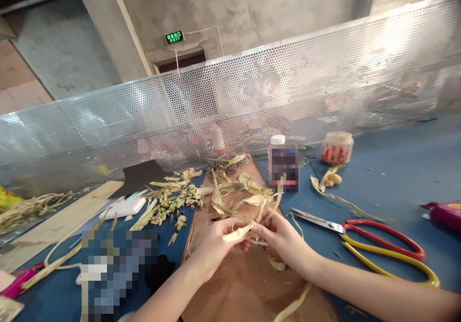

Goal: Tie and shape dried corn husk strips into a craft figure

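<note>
pinches a pale dried strip [239, 233] over the brown board [237, 288], with the left hand [214, 247] and right hand [284, 240] close together and the fingers of both bent closed around it. has dried leaves [256, 200] piled on the far part of the board, and pale dried clusters [176, 199] to its left. has scissors with 1 red and 1 yellow handle [334, 226] to the right of the board, and an open jar [337, 148] farther off, beyond its far right corner.

One pair of scissors [336, 226], one jar [337, 149], one white-capped bottle [284, 166], one brown board [237, 291] and two magenta objects [445, 215] are seen; the dried strips [238, 233] are too tangled to be counted.
</note>
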`<state>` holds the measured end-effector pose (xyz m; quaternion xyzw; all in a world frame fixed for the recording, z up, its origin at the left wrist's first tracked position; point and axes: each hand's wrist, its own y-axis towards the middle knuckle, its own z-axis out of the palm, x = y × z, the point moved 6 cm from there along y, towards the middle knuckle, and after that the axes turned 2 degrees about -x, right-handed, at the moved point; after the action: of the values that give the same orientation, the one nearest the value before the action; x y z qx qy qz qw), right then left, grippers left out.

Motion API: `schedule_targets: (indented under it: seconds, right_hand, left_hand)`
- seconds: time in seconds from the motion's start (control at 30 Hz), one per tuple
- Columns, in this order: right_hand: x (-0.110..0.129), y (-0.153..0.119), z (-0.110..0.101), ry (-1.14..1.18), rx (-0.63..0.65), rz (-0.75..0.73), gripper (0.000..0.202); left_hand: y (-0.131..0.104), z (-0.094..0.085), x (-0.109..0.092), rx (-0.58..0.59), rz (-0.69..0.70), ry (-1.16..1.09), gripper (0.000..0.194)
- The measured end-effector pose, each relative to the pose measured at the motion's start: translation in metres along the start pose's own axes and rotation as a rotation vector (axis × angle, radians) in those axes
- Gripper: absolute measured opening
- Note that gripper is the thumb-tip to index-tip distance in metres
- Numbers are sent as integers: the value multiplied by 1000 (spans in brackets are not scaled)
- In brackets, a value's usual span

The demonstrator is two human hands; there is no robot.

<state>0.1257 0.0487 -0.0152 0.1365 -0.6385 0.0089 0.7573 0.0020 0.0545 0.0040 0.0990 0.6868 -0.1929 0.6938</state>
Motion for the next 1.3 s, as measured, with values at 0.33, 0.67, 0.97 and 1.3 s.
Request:
schedule_targets:
  seconds: [0.33,0.67,0.97,1.3]
  right_hand:
    - [-4,1,1,18,-29,68,34]
    - [-7,1,3,22,10,98,32]
    - [-8,-1,-1,-21,-85,53,51]
    - [29,-14,9,-712,5,-387,14]
  left_hand:
    - [-1,3,-4,-42,26,72,23]
    - [6,-5,4,-88,54,76,22]
    - [5,-9,6,-137,37,55,21]
    - [6,-13,10,-140,-43,39,28]
